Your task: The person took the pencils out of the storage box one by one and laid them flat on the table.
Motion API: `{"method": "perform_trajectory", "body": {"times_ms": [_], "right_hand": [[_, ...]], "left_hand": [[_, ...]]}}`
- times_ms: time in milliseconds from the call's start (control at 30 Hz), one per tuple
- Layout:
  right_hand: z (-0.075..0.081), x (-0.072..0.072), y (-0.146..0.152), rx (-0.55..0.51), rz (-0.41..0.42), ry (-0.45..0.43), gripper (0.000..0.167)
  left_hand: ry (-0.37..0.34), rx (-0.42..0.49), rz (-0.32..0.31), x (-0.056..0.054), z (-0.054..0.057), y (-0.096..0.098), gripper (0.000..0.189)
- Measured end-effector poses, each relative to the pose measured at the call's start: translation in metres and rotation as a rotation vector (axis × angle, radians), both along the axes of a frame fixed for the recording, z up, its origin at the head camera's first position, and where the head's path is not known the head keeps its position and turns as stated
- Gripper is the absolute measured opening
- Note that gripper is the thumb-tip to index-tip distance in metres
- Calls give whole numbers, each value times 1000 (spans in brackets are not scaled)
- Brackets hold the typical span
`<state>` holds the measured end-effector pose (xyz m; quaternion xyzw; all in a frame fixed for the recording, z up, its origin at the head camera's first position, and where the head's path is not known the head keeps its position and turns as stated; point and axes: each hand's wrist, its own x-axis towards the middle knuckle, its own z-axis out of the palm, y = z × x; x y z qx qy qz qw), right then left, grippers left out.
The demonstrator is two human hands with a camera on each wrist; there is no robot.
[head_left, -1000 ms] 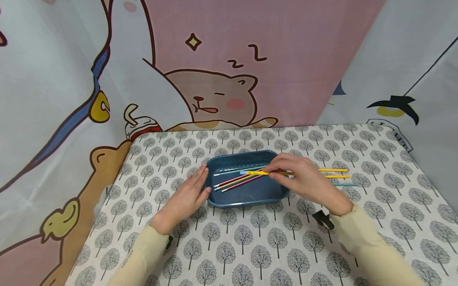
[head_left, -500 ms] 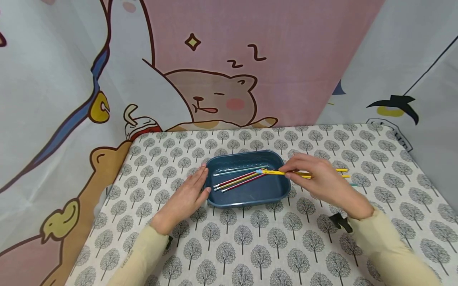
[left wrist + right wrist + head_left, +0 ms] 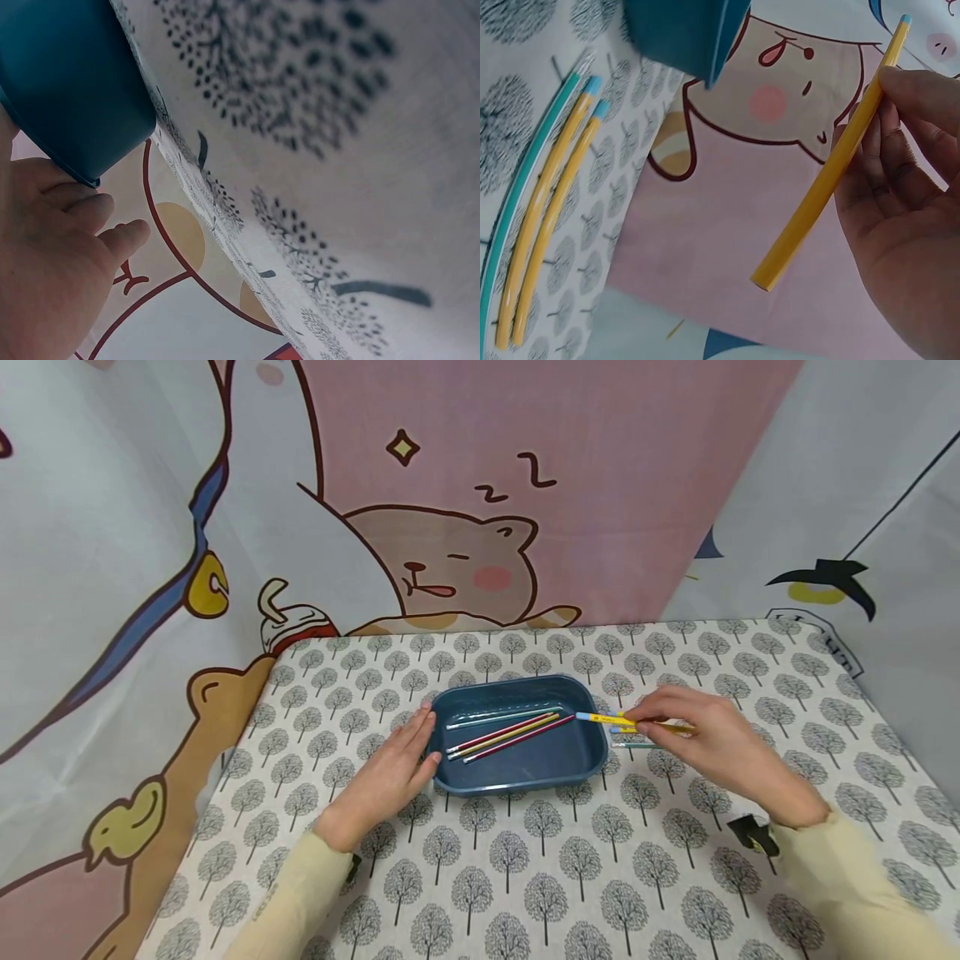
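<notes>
My right hand [image 3: 708,739] pinches a yellow pencil [image 3: 821,184] with a light-blue end between thumb and fingers. In the head view that blue end overlaps the right rim of a dark blue basin [image 3: 517,787], and the hand is to the right of it. Several pencils lie inside: one teal pencil [image 3: 487,720], plus red and gold pencils [image 3: 502,737] side by side. My left hand [image 3: 393,772] rests at the basin's left end, fingers fairly straight. In the left wrist view its fingertips are right at the rim.
On the table below my right hand lie two yellow pencils [image 3: 547,217] and a teal pencil [image 3: 517,180], roughly parallel, partly hidden in the head view. A tree-print cloth [image 3: 547,893] covers the table. A cartoon-printed curtain [image 3: 615,468] stands behind it.
My right hand has moved right with the yellow pencil, from over the basin to past its right rim. The left hand and the basin have stayed in place.
</notes>
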<state>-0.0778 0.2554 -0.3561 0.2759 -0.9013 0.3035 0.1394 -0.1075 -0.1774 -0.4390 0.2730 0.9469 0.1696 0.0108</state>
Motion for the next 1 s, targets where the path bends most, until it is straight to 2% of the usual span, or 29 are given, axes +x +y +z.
{"method": "perform_trajectory", "body": {"times_ms": [200,467,733,1000], "right_hand": [[-4,1,13,30,-24,37,36],[-14,5,27,47,-80,13,33],[-24,8,39,26,-61,16,36],[-31,10,47,51,-76,0,36]], "left_hand": [[-8,3,2,0,0,0,66],[2,-2,1,0,0,0,66],[3,0,-8,-1,-1,0,67],[19,14,-12,0,-1,-1,67]]}}
